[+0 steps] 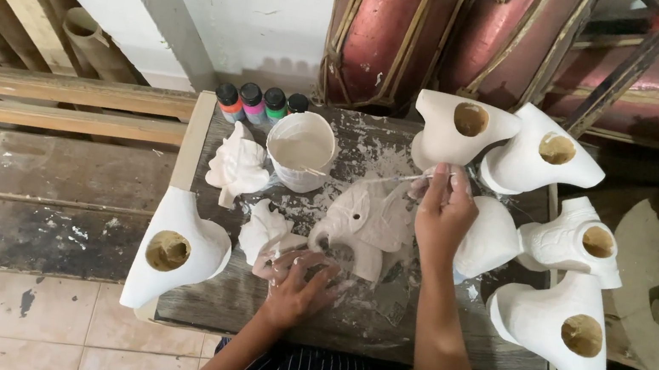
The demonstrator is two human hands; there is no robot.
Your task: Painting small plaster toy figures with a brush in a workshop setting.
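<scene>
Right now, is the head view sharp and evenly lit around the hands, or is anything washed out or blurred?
Head view: light is soft and even, shadows faint; the white elephant and cup lose surface detail against the paint-spattered table; the left hand is slightly blurred, the right hand sharper; edges bow from the wide lens.

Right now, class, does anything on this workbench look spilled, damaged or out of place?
White paint is smeared and splattered across the dark wooden tabletop around the paint cup. The white figurines look whole, and none seems broken.

Cup on table, bottles behind it, elephant figure to its right.
</scene>
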